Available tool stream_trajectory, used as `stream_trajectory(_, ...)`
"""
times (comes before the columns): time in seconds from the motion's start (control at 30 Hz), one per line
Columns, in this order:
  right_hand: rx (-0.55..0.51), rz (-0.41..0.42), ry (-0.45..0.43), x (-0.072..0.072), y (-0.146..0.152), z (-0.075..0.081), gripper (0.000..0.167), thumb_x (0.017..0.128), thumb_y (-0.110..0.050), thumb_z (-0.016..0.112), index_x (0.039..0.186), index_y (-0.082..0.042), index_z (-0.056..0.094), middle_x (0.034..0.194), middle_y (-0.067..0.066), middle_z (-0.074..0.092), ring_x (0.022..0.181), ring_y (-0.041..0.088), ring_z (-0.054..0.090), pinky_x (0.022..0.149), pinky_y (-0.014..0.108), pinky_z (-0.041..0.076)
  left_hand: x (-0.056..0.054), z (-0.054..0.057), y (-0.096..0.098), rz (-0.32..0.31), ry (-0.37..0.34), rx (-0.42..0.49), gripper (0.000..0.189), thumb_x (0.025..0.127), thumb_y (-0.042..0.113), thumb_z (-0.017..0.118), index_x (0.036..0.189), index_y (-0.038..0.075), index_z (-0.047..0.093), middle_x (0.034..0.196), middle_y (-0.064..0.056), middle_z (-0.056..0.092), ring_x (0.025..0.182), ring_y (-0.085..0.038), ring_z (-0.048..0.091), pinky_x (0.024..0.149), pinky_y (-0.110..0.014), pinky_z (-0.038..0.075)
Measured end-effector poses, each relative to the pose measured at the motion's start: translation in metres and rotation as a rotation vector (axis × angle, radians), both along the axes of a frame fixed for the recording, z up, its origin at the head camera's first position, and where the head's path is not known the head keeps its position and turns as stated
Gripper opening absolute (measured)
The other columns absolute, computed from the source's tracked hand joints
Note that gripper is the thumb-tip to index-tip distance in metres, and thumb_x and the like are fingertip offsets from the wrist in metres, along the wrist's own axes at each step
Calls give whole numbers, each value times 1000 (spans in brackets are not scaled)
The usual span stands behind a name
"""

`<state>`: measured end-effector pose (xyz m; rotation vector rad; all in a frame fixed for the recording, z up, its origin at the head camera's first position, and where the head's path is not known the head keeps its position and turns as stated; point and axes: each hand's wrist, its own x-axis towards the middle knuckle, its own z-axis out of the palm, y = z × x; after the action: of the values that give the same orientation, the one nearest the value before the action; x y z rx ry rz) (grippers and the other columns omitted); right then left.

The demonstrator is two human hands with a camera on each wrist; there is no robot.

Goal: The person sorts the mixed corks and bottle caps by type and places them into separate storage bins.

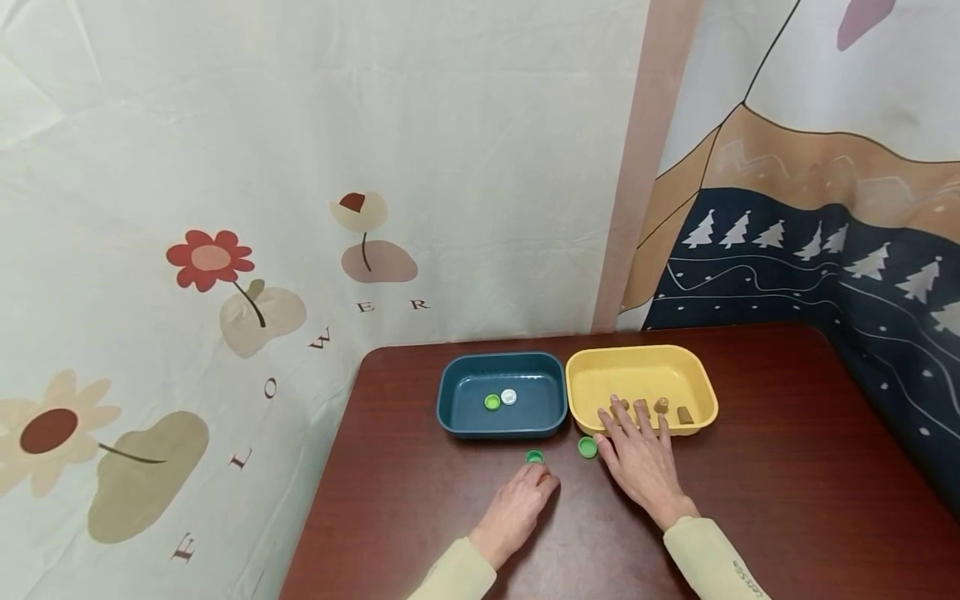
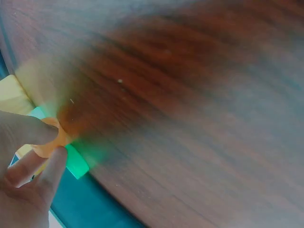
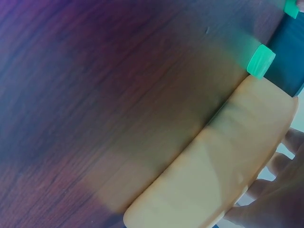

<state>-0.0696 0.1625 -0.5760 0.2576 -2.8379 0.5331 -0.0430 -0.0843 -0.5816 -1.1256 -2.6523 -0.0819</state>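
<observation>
My left hand (image 1: 516, 504) pinches an orange bottle cap (image 2: 46, 148) between thumb and fingers, low over the table. In the head view the fingers hide most of that cap. Just beyond the fingertips lies a green bottle cap (image 1: 535, 457). My right hand (image 1: 641, 462) reaches over the front rim of the yellow tray (image 1: 701, 387), fingers spread and fairly straight. Inside that tray are several corks, such as an upright cork (image 1: 662, 406) and another cork (image 1: 684, 415); the right fingers partly cover some. Beside the right thumb lies a second green cap (image 1: 587, 447).
To the left of the yellow tray, nearly against it, stands a blue tray (image 1: 540, 387). It contains a lime green cap (image 1: 492, 402) and a white cap (image 1: 508, 397). Both trays stand on the dark red wooden table (image 1: 397, 467), with printed cloth (image 1: 487, 208) hanging behind.
</observation>
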Motion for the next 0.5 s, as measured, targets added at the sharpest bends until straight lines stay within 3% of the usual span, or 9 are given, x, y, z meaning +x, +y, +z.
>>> stream_trajectory(0.17,-4,4,-4,0,0,0,50,106,-39,56,146,-10,60,160,15,44,149,47,30,114,72,19,0,-1,-5,-36,31,69,25,83,2,75,105,13,70,102,0,59,97,-15,61,86,-26,53)
stream_trajectory(0.5,-1,5,-1,-1,-1,2,49,105,-39,57,146,-10,61,160,15,44,148,49,31,113,73,19,-1,4,-17,-47,-1,200,17,93,5,70,107,13,73,111,0,65,101,-15,65,88,-26,55)
